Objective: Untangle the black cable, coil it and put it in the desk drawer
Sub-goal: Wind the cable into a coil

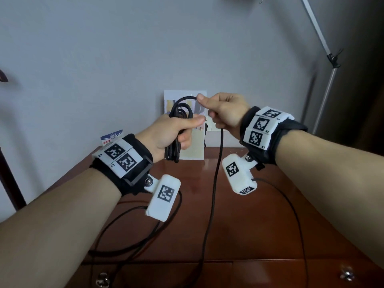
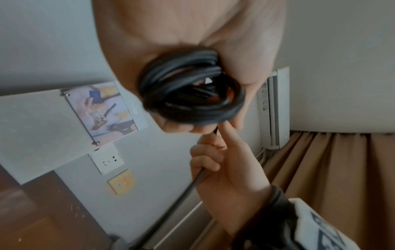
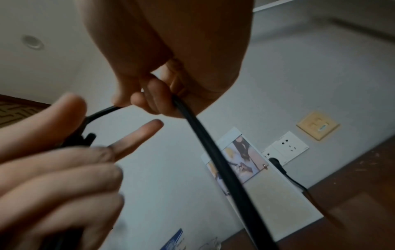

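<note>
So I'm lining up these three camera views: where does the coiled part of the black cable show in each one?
Head: coil centre, gripped by the left hand.
Left wrist: coil centre, below the palm.
Right wrist: only a sliver at left, behind the fingers.
Shared landmark: white wall socket.

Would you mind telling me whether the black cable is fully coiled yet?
Only partly. The left hand grips several finished loops of the black cable, while the right hand pinches a strand that trails down past the desk's front edge.
</note>
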